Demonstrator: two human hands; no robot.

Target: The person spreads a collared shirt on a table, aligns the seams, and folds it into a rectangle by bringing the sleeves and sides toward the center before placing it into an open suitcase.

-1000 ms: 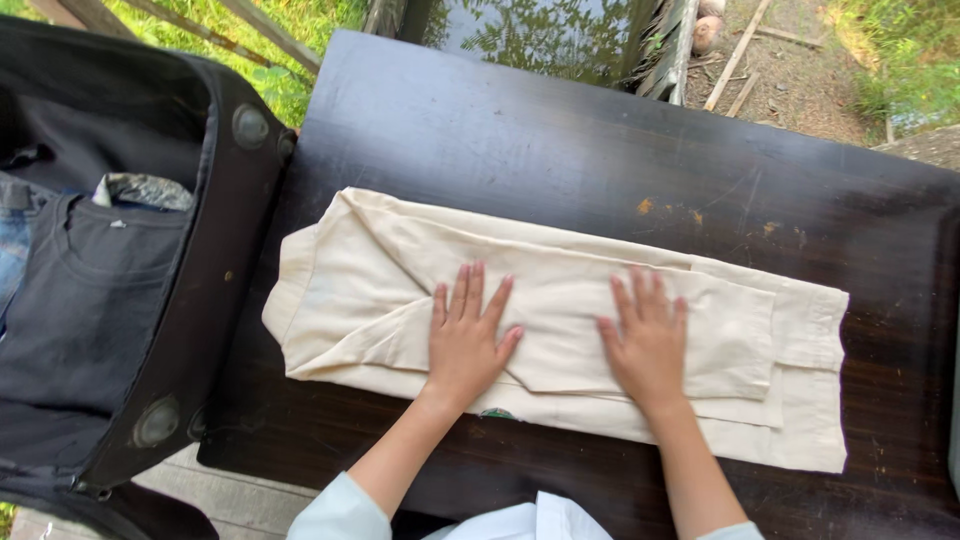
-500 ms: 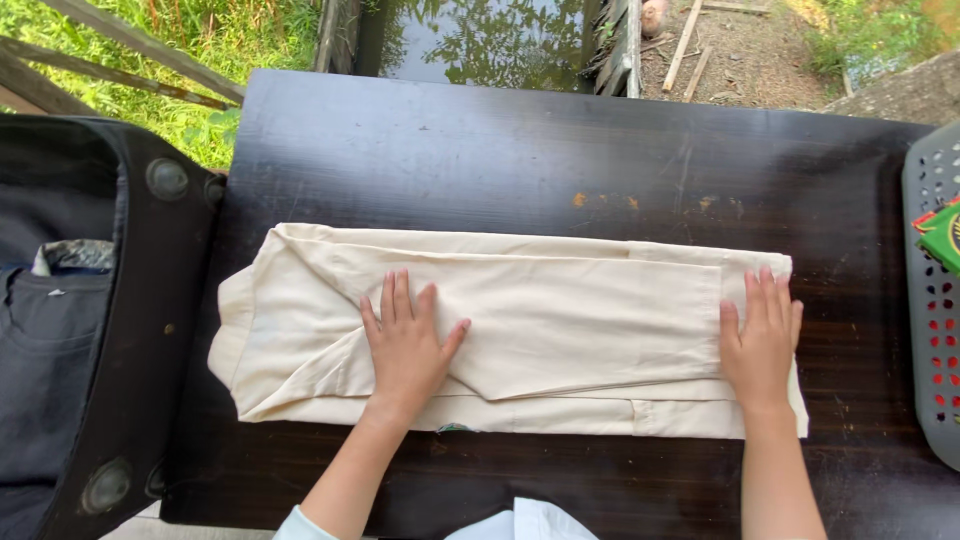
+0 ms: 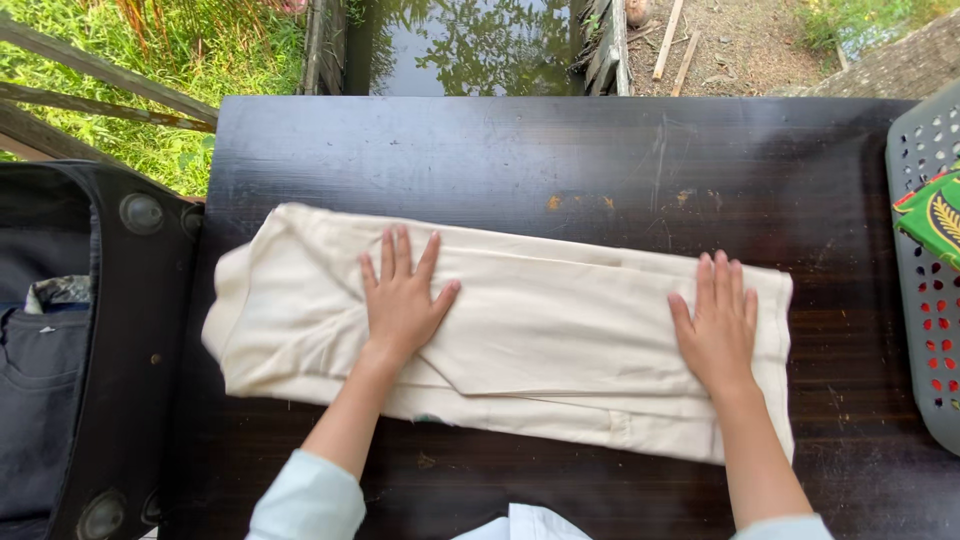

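Note:
A cream folded garment [image 3: 545, 330] lies lengthwise across a dark wooden table [image 3: 520, 160]. My left hand [image 3: 402, 298] rests flat on the garment's left part, fingers spread. Near the garment's right end my right hand [image 3: 718, 325] presses down flat, fingers together and pointing away from me. Neither hand grips anything.
An open black suitcase [image 3: 130, 330] with dark clothes inside stands at the table's left edge. A grey perforated plastic basket [image 3: 925, 330] with a green patterned cloth [image 3: 935, 222] sits at the right edge. Water, grass and wooden beams lie beyond the table.
My right hand slid from the garment's middle to its right end, then shifted slightly left. My left hand moved a little up the cloth. The view shifted right, bringing the basket in.

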